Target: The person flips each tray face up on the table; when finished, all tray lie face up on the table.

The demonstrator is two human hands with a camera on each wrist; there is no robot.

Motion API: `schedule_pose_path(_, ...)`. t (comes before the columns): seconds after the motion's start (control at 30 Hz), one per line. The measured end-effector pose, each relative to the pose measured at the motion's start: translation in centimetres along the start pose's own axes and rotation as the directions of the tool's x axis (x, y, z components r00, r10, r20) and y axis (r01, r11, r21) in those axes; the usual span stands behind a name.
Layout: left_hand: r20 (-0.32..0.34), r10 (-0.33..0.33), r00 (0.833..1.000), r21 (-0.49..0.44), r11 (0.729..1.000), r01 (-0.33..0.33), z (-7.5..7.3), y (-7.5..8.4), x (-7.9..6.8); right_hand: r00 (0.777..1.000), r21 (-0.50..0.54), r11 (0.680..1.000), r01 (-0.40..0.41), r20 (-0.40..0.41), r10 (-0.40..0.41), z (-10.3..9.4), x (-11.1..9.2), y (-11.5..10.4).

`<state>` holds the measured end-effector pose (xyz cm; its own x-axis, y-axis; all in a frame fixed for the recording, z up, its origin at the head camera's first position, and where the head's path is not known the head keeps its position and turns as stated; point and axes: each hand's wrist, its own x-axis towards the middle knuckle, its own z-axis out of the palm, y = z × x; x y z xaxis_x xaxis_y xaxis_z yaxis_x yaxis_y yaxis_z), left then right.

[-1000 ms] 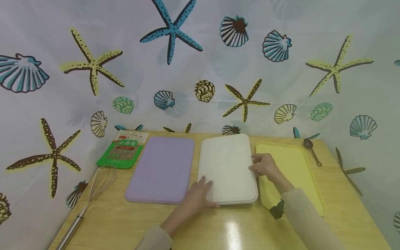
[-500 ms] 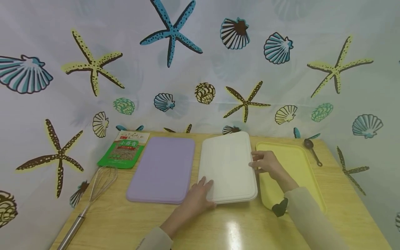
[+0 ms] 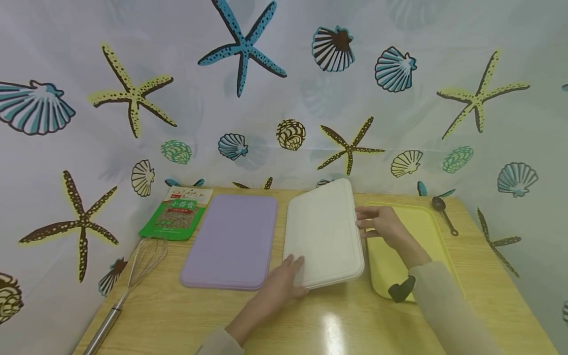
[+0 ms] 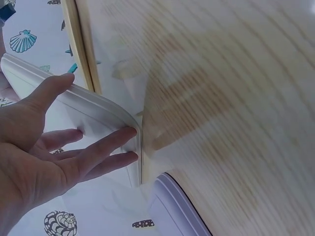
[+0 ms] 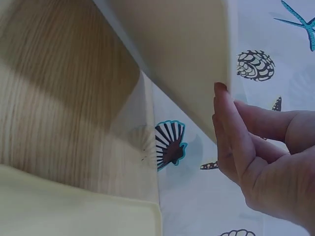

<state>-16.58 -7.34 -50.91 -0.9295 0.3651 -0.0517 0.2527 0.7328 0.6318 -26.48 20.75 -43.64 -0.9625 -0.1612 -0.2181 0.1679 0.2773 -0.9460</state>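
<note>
A white tray, lying bottom up in the middle of the table, is tilted with its right side raised. My right hand pinches that raised right edge between thumb and fingers; the right wrist view shows the tray's shaded inner face. At the near left corner my left hand grips the tray, fingers spread over the face and thumb along the front rim. To the left lies a purple tray, also bottom up. A yellow tray stands hollow side up under my right forearm.
A green and white spice packet lies at the back left, with a whisk in front of it. A dark spoon rests at the back right. A patterned curtain surrounds the wooden table.
The white tray's right side has risen, its far right corner lifting most. My right hand has moved up with that edge, while my left hand has stayed at the near left corner.
</note>
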Motion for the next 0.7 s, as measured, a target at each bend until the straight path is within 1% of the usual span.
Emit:
schedule_pose_path(0.07,-0.003,0.003,1.000,-0.002,1.000,-0.003,0.0,0.2,-0.2,1.000,0.017,1.000,-0.002,0.004,0.002,0.0,0.0,-0.2)
schedule_pose_path(0.23,-0.020,0.040,0.999,-0.009,0.999,-0.040,0.1,0.6,-0.5,1.000,0.052,0.999,-0.011,0.021,0.010,-0.2,0.0,-0.8)
schedule_pose_path(0.43,-0.047,0.078,0.996,-0.038,0.996,-0.080,0.4,1.1,-0.8,0.998,0.096,0.995,0.009,0.058,-0.014,-0.4,-0.3,-1.6)
schedule_pose_path(0.53,-0.072,0.106,0.992,-0.054,0.992,-0.110,0.7,1.4,-0.9,0.996,0.116,0.993,0.033,0.079,-0.042,-0.3,-0.4,-2.2)
schedule_pose_path(0.7,-0.132,0.157,0.979,-0.090,0.981,-0.169,1.3,2.1,-1.0,0.994,0.132,0.989,0.060,0.086,-0.072,0.0,-0.5,-3.0)
